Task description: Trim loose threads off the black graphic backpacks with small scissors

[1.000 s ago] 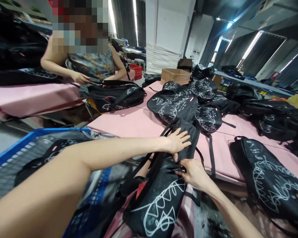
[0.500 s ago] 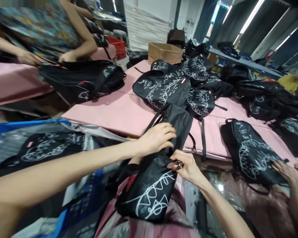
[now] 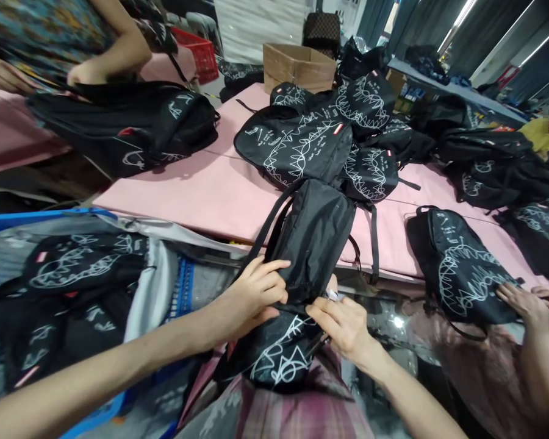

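Head-worn view, forward and down, close over the pink table [image 3: 201,201]

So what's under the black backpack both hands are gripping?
The backpack lies over the pink table edge, its lower end on the plaid lap. Anything directly beneath is covered.

A pink table [image 3: 201,201] bears black backpacks [image 3: 302,146] and a cardboard box [image 3: 297,67].

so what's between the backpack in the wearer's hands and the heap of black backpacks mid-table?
Head view: nothing. The held black backpack runs up to the heap of white-scribbled black backpacks; its top overlaps the heap's near edge, with pink table either side.
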Tool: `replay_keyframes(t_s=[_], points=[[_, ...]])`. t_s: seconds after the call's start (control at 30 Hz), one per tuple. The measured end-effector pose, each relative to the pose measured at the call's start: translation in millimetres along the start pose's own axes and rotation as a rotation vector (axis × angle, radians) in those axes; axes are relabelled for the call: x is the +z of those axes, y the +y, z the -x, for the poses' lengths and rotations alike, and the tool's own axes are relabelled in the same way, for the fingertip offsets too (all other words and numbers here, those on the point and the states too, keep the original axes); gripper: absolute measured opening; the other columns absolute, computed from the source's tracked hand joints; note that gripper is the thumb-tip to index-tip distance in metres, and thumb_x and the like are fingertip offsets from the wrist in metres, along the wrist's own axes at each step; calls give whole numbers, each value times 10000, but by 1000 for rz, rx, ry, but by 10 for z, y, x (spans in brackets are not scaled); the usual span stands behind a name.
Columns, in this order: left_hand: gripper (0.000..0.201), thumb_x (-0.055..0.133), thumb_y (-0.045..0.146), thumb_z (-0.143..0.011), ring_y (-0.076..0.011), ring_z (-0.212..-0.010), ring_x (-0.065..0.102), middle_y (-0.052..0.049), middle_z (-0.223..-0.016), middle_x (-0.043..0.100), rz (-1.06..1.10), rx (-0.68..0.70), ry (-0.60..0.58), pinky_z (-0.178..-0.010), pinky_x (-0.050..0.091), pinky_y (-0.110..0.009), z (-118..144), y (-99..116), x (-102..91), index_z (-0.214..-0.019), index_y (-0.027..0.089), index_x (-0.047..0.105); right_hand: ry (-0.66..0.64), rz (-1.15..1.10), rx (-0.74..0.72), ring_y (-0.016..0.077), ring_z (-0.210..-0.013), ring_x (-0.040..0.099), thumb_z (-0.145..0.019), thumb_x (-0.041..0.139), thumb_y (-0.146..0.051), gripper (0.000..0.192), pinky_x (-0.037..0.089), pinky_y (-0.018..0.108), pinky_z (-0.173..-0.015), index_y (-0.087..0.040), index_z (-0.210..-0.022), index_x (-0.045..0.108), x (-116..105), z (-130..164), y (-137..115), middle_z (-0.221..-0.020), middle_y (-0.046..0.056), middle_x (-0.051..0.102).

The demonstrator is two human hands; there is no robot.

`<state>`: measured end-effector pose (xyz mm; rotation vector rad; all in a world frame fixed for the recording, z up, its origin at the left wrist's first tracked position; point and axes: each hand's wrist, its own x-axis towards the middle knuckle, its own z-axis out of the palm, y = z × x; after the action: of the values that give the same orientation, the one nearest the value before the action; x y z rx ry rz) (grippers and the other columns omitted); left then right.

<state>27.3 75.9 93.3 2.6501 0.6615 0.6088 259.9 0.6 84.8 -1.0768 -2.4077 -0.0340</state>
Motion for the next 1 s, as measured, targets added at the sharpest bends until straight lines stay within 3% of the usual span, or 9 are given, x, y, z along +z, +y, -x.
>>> replay_keyframes(t_s=[0.13, 0.2, 0.47, 0.63, 0.77, 1.0], points=[[195, 431, 68, -842, -174, -1029, 516, 19, -780, 623, -149, 99, 313, -990, 277, -396, 236, 8, 209, -799, 213, 555, -38, 14, -58, 85, -655, 549, -950, 336, -129, 265, 334, 266, -564, -128, -1077, 569, 49, -13, -44, -1030, 52, 664], [204, 413, 94, -867, -151, -896, 537, 28, -751, 634, -192, 126, 394, -911, 309, -342, 321, -17, 273, -803, 213, 566, -54, 10, -81, 85, -657, 551, -950, 326, -123, 274, 333, 267, -553, -120, -1072, 571, 88, -43, -66, -1026, 57, 664], [177, 458, 129, -858, -143, -807, 536, 18, -731, 650, -180, 164, 415, -759, 359, -320, 427, -162, 332, -789, 215, 598, -70, -19, -106, 107, -696, 564, -937, 308, -103, 289, 341, 262, -548, -112, -1063, 568, 160, -120, -100, -986, 71, 666], [197, 500, 104, -821, -133, -774, 524, 18, -672, 611, 19, 45, 432, -707, 414, -282, 399, -181, 390, -685, 216, 586, -91, -77, -60, 117, -681, 565, -880, 357, -84, 285, 350, 273, -554, -136, -1074, 558, 160, -95, -105, -993, 67, 662], [217, 489, 108, -818, -137, -766, 524, 8, -653, 593, 151, -18, 356, -694, 438, -269, 347, -172, 292, -653, 207, 589, -111, -101, -50, 126, -734, 579, -820, 411, -67, 309, 363, 273, -571, -140, -1086, 550, 184, -82, -92, -1003, 66, 654], [162, 544, 191, -837, -134, -748, 532, 2, -668, 608, 108, 30, 306, -698, 466, -255, 305, -168, 150, -684, 202, 597, -94, -87, -41, 128, -768, 584, -815, 404, -66, 330, 372, 273, -592, -148, -1102, 544, 209, -79, -77, -1023, 64, 646]])
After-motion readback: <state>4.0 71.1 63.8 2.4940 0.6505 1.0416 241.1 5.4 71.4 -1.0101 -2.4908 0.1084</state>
